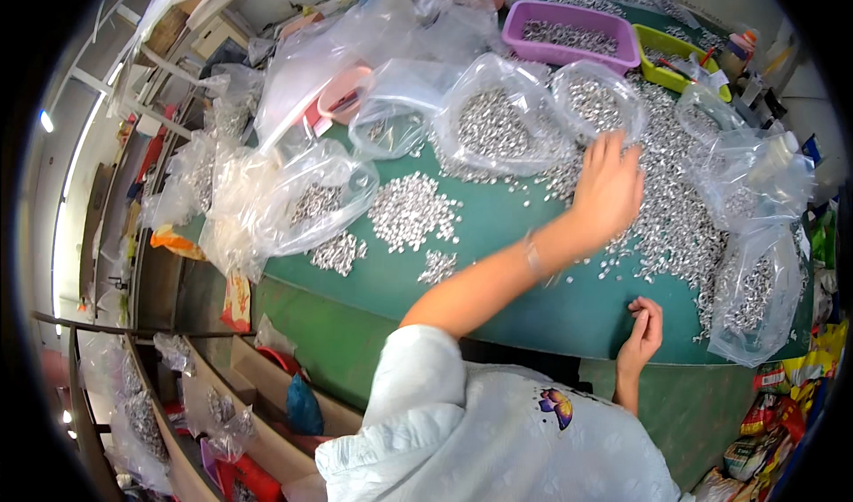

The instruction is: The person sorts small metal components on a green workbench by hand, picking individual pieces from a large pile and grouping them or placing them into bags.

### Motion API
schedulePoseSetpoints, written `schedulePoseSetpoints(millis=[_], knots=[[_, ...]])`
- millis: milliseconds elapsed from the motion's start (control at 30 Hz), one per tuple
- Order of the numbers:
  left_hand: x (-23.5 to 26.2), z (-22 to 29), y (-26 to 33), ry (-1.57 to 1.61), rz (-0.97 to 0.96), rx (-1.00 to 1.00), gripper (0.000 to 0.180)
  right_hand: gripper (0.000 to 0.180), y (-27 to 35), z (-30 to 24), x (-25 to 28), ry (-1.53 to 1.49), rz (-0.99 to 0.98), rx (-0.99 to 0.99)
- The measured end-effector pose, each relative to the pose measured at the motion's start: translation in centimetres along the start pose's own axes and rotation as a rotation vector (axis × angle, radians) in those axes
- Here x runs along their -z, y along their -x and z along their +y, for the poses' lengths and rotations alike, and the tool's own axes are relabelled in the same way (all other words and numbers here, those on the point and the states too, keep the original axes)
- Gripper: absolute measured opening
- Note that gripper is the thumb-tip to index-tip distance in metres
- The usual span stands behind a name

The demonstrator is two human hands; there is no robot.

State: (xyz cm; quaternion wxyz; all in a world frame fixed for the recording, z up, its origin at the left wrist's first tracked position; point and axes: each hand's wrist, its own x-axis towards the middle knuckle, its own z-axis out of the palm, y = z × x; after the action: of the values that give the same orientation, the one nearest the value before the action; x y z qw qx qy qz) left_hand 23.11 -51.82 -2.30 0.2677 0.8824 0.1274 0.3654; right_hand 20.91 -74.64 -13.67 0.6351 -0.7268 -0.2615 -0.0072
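Now left hand (609, 191) flat, open on glinting metal bits (675, 227) (loose heap); right hand (641, 333) curled, contents unclear.

Two hands show, a left hand (607, 189) and a right hand (641, 331). Two rectangular trays sit at the far side, one purple tray (569, 15) and one green tray (668, 59). One pink bowl (342, 94). Three small loose heaps (413, 209) of silver parts lie apart; the clear plastic bags (498, 120) are too many and overlapped to count.

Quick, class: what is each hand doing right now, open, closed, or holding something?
Left hand: open, flat on the small metal parts.
Right hand: fingers curled at the table edge; contents cannot be told.
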Motion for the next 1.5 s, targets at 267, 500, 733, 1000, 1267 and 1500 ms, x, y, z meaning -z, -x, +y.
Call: schedulePoseSetpoints(millis=[267, 500, 733, 1000, 1267, 1500], knots=[[13.2, -3.9, 21.6, -0.066, 0.229, 0.432, 0.026, 0.017, -0.2, -5.2, -4.7, 0.016, -0.521, 0.092], [12.1, -8.3, 23.6, -0.252, 0.058, 0.468, 0.038, 0.047, -0.6, -6.9, -16.3, 0.065, -0.953, 0.246], [11.7, -6.2, 24.5, 0.076, -0.011, 0.477, 0.042, 0.046, 0.5, -6.6, -17.5, 0.079, -1.053, 0.263], [16.4, -3.5, 30.1, 1.035, -0.177, 0.806, 0.024, 0.043, -1.9, -6.3, -19.4, -0.127, -1.086, 0.107], [13.3, -5.5, 32.3, 1.744, -0.251, 1.385, 0.037, 0.039, -3.0, -4.8, -17.4, -0.179, -0.937, -0.028], [12.7, -6.0, 30.9, 1.948, -0.284, 1.461, 0.048, 0.038, -2.8, -5.4, -18.3, -0.147, -1.035, 0.034]])
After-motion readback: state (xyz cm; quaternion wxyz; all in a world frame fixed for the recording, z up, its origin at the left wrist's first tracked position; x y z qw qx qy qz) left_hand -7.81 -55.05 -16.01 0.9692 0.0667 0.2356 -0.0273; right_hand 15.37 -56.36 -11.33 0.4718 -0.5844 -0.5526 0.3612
